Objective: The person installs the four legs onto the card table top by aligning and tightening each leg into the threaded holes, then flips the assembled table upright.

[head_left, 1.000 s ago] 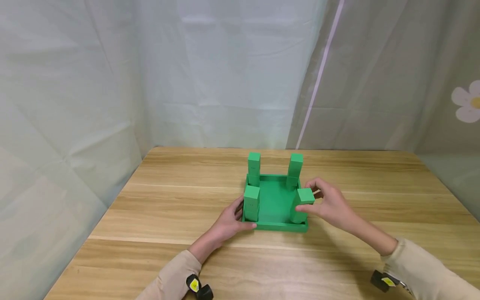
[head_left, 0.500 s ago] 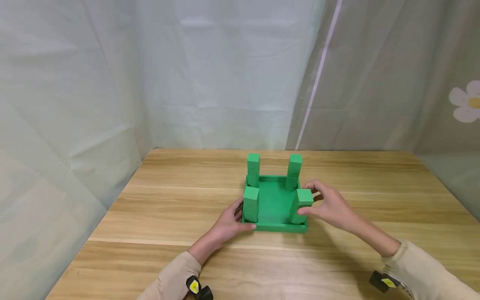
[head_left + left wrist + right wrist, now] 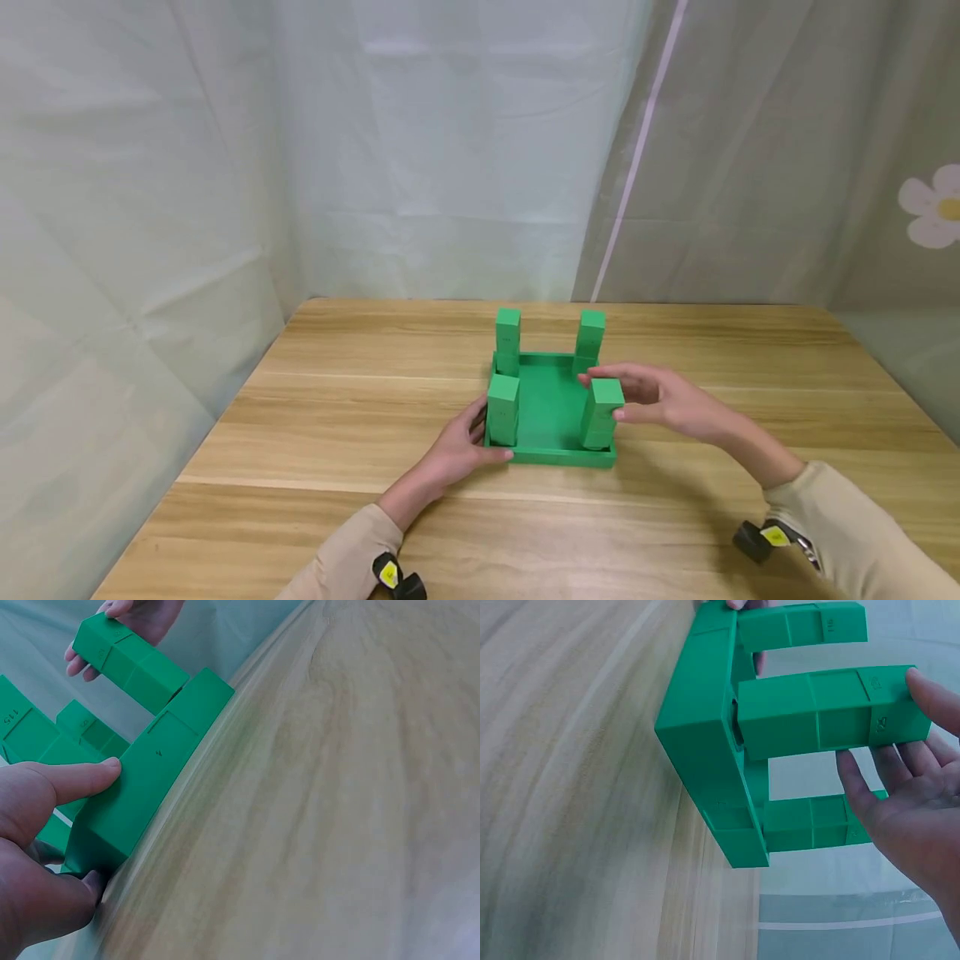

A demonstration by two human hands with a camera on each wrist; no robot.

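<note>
A green tray [image 3: 551, 454] sits at the centre of the head view, on the desk [image 3: 337, 417]. Four green blocks stand upright in it, one at each corner: the far-left block [image 3: 507, 337], the far-right block [image 3: 590, 340], the near-left block [image 3: 502, 408] and the near-right block [image 3: 602, 412].

The left hand [image 3: 457, 446] grips the tray's near-left corner; in the left wrist view its thumb [image 3: 82, 776] lies on the tray's outer wall [image 3: 142, 795] and another finger curls under the corner at the lower left of that frame. The right hand [image 3: 667, 404] is at the near-right block, fingers [image 3: 600, 375] stretched fairly wide and straight behind its top. In the right wrist view the thumb [image 3: 934, 694] touches the block's end [image 3: 885, 705] and the other fingers [image 3: 862, 787] lie spread beside it, not curled round it.

The desk is light wood with long grain, filling the lower half of the head view. Pale draped cloth [image 3: 450, 150] closes the space behind and to the left; a white flower print [image 3: 933, 204] shows at the right edge. Beige sleeves [image 3: 847, 525] cover both forearms.

A second ago the right hand pinched the near-right block, which leaned outward over the tray's right rim. Now the block stands straight in its corner and the fingers have loosened and opened. The left hand has kept its hold.
</note>
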